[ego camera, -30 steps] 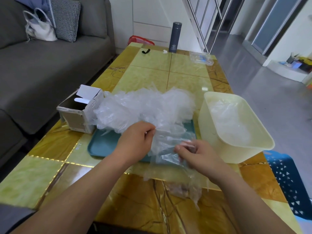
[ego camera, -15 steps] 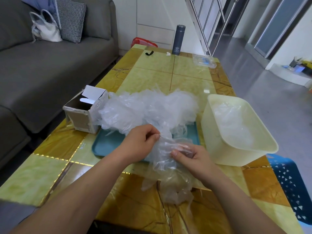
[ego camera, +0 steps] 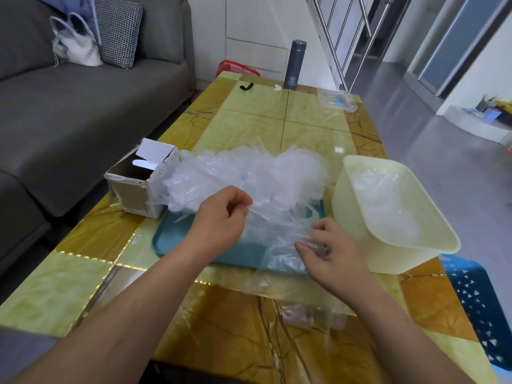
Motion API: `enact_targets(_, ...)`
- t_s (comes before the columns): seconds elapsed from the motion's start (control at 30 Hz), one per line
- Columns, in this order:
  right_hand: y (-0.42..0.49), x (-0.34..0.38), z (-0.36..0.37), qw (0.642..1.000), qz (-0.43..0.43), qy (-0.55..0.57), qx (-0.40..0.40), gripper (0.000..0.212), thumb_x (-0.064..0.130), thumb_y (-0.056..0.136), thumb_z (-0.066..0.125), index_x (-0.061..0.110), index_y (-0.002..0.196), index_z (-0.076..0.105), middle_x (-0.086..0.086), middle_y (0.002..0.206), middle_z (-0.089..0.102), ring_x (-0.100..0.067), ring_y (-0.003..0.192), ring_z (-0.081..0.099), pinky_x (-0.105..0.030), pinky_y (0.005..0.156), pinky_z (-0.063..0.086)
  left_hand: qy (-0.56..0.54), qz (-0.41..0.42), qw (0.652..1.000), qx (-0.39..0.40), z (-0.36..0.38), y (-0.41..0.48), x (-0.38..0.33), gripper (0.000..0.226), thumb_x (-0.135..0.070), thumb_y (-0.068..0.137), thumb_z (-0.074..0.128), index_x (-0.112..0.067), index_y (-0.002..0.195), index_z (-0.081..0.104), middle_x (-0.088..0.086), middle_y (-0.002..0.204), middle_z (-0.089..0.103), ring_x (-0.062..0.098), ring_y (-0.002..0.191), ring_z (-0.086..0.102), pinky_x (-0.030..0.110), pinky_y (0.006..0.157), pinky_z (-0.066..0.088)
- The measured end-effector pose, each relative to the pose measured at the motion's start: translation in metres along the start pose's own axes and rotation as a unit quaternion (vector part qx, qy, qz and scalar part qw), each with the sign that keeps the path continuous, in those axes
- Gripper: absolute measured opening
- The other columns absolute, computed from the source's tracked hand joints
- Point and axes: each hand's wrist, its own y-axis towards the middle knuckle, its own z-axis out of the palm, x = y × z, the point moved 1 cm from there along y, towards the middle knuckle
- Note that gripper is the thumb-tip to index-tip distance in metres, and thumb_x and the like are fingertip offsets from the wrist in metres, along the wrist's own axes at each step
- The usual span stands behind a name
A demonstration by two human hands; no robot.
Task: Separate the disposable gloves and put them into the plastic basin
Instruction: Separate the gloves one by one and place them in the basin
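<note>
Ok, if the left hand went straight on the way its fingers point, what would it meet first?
Probably the glove pile on the teal tray: the left hand points right and slightly away into it. The basin sits beyond, though depth is unclear.

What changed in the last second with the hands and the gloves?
The left hand and right hand, close together half a second ago, have pulled apart, stretching the glove film between them. Both still pinch it, and nothing was let go. The glove pile on the teal tray, the plastic basin with gloves inside and the cardboard box stayed put.
</note>
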Motion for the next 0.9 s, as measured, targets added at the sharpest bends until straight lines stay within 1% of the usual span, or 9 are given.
enact_targets(0.1, 0.001, 0.008, -0.002, 0.995, 0.039, 0.088, 0.032, 0.028, 0.032, 0.095, 0.068, 0.010, 0.077, 0.070, -0.007, 0.075, 0.064, -0.016, 0.071, 0.060, -0.021, 0.062, 0.044, -0.079, -0.032, 0.995, 0.043, 0.002, -0.002, -0.006, 0.018, -0.021, 0.093, 0.074, -0.030, 0.108, 0.072, -0.007, 0.091, 0.068, 0.001, 0.070, 0.060, 0.016, 0.062, 0.050)
enact_targets(0.2, 0.000, 0.010, -0.001, 0.989, 0.072, 0.125, 0.043, 0.026, 0.030, 0.097, 0.068, 0.010, 0.081, 0.073, -0.009, 0.076, 0.070, -0.019, 0.071, 0.064, -0.024, 0.060, 0.047, -0.054, -0.010, 0.995, 0.088, 0.003, -0.004, -0.005, 0.041, -0.021, 0.079, 0.089, -0.030, 0.114, 0.071, -0.006, 0.100, 0.070, 0.004, 0.085, 0.065, 0.020, 0.076, 0.056)
enact_targets(0.37, 0.002, 0.004, 0.001, 0.980, 0.131, 0.146, 0.039, 0.029, 0.035, 0.096, 0.068, 0.009, 0.086, 0.077, -0.012, 0.080, 0.073, -0.026, 0.076, 0.069, -0.045, 0.072, 0.058, 0.007, 0.004, 0.996, 0.086, 0.006, -0.007, -0.002, 0.011, -0.019, 0.090, 0.078, -0.030, 0.092, 0.076, -0.007, 0.084, 0.073, 0.001, 0.071, 0.063, 0.019, 0.071, 0.055)
enact_targets(0.47, 0.001, 0.008, 0.001, 0.958, 0.162, 0.232, 0.044, 0.024, 0.032, 0.097, 0.069, 0.013, 0.086, 0.080, -0.014, 0.082, 0.075, -0.026, 0.076, 0.073, -0.036, 0.061, 0.060, 0.025, 0.040, 0.994, 0.101, 0.007, -0.012, -0.012, 0.010, -0.021, 0.094, 0.074, -0.030, 0.090, 0.073, -0.012, 0.089, 0.072, -0.001, 0.075, 0.063, 0.012, 0.070, 0.048)
enact_targets(0.57, 0.000, 0.011, 0.000, 0.934, 0.169, 0.308, 0.061, 0.022, 0.032, 0.099, 0.066, 0.015, 0.096, 0.080, -0.014, 0.089, 0.077, -0.032, 0.087, 0.075, -0.041, 0.076, 0.064, 0.011, 0.056, 0.986, 0.154, 0.014, -0.022, -0.021, 0.008, -0.032, 0.091, 0.077, -0.034, 0.096, 0.071, -0.018, 0.100, 0.071, 0.001, 0.087, 0.066, 0.016, 0.078, 0.051)
enact_targets(0.7, 0.000, 0.013, 0.001, 0.876, 0.194, 0.432, 0.085, 0.025, 0.025, 0.101, 0.064, 0.005, 0.108, 0.076, -0.019, 0.103, 0.077, -0.038, 0.098, 0.074, -0.049, 0.087, 0.059, 0.070, 0.094, 0.968, 0.223, 0.023, -0.031, -0.016, 0.057, -0.054, 0.068, 0.090, -0.046, 0.118, 0.062, -0.026, 0.118, 0.063, -0.003, 0.114, 0.060, 0.025, 0.094, 0.053)
enact_targets(0.77, 0.000, 0.017, -0.001, 0.854, 0.203, 0.472, 0.086, 0.026, 0.020, 0.102, 0.061, 0.000, 0.113, 0.074, -0.024, 0.108, 0.075, -0.042, 0.104, 0.072, -0.053, 0.093, 0.057, 0.083, 0.103, 0.963, 0.235, 0.025, -0.032, -0.015, 0.066, -0.051, 0.069, 0.091, -0.047, 0.127, 0.060, -0.028, 0.122, 0.062, -0.003, 0.116, 0.060, 0.024, 0.097, 0.052)
enact_targets(0.83, 0.001, 0.018, -0.002, 0.847, 0.207, 0.483, 0.079, 0.025, 0.018, 0.103, 0.059, 0.001, 0.115, 0.073, -0.023, 0.109, 0.076, -0.039, 0.104, 0.073, -0.052, 0.094, 0.058, 0.070, 0.127, 0.968, 0.206, 0.027, -0.028, -0.013, 0.048, -0.038, 0.082, 0.085, -0.039, 0.126, 0.065, -0.026, 0.117, 0.067, -0.003, 0.111, 0.064, 0.025, 0.096, 0.054)
enact_targets(0.9, 0.002, 0.017, -0.003, 0.857, 0.213, 0.465, 0.061, 0.024, 0.020, 0.103, 0.060, 0.004, 0.115, 0.073, -0.018, 0.106, 0.078, -0.037, 0.099, 0.076, -0.053, 0.092, 0.059, 0.028, 0.121, 0.983, 0.137, 0.021, -0.023, -0.014, 0.021, -0.023, 0.094, 0.076, -0.028, 0.114, 0.075, -0.019, 0.101, 0.075, -0.003, 0.096, 0.069, 0.024, 0.086, 0.056)
